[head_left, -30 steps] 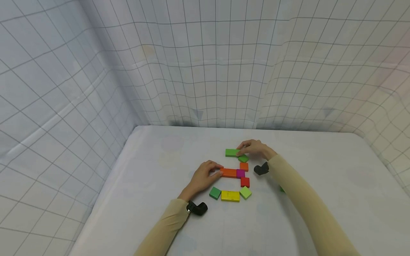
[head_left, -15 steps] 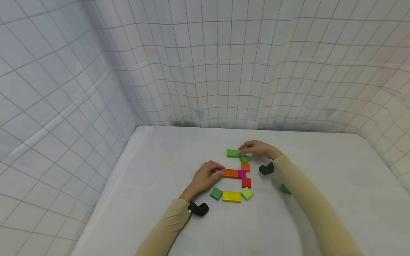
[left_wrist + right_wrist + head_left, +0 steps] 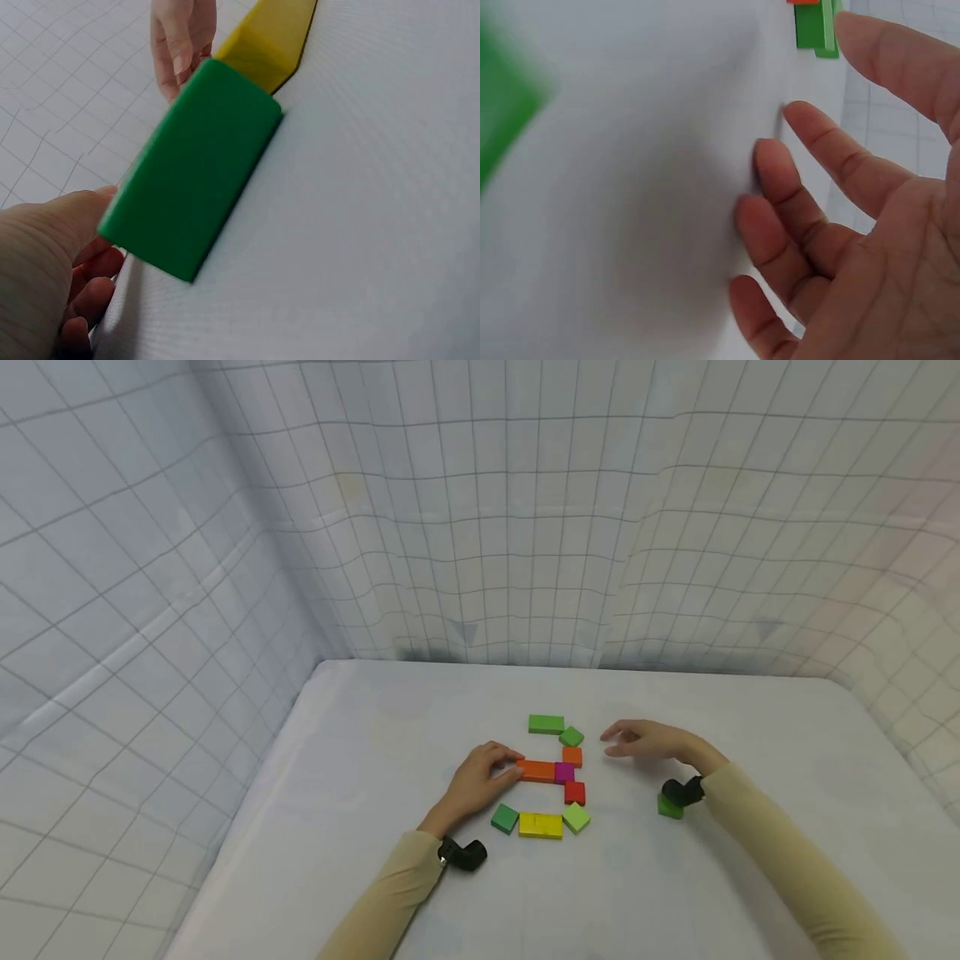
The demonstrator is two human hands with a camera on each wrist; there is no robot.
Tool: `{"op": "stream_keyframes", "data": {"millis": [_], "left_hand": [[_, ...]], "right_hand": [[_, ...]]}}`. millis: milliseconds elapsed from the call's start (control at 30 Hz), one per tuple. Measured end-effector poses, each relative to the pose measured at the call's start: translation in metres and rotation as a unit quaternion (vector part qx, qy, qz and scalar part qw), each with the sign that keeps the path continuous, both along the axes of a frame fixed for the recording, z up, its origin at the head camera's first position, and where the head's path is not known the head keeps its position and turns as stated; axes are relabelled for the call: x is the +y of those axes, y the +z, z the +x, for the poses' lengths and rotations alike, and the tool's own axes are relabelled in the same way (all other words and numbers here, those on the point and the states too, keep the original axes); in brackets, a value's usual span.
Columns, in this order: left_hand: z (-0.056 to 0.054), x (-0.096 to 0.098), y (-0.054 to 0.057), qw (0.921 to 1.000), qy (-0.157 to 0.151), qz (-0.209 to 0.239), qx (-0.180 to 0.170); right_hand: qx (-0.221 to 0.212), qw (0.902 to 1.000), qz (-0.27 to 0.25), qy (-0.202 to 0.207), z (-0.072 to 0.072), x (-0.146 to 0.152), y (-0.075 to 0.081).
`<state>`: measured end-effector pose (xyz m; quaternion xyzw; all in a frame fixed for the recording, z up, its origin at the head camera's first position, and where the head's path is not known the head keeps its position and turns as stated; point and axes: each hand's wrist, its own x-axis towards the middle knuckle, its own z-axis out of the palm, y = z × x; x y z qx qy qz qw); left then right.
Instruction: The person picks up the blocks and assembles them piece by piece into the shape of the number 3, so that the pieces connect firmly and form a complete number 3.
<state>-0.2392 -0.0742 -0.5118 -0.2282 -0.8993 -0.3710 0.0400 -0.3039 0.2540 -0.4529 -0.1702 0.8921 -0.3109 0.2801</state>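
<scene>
My left hand (image 3: 477, 781) pinches the left end of a long orange block (image 3: 537, 772) between thumb and fingers. A small magenta block (image 3: 565, 772) lies at that block's right end, with an orange-red square block (image 3: 572, 757) behind it and a red one (image 3: 575, 792) in front. To the right of these, my right hand (image 3: 651, 740) is held over the table with loosely bent fingers and nothing in it. Farther back are a long light-green block (image 3: 546, 724) and a green block (image 3: 572, 737) set cornerwise at its right end.
Nearer me, a yellow block (image 3: 540, 826) lies between a dark-green block (image 3: 505, 818) and a lime block (image 3: 577, 817). Another green block (image 3: 671, 807) lies under the right wrist camera (image 3: 683, 792). Gridded white cloth (image 3: 480, 568) hangs behind the white table (image 3: 405, 710).
My right hand has left the green blocks at the back and moved right and toward me, uncovering them. The left hand keeps its place at the orange block.
</scene>
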Motion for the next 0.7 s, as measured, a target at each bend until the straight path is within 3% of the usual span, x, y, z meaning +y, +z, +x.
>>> {"op": "stream_keyframes", "data": {"millis": [167,367,700], "left_hand": [[-0.001,0.000,-0.001,1.0000,0.004,-0.004,-0.004],[-0.002,0.000,-0.003,0.9999,0.008,-0.004,-0.009],[-0.003,0.000,-0.004,1.0000,0.006,0.000,-0.007]], "right_hand": [[0.017,0.9998,-0.006,-0.003,0.028,0.036,0.002],[0.006,0.9994,-0.032,0.014,0.055,0.069,0.001],[0.033,0.9969,-0.066,0.027,0.072,0.080,-0.010]]}}
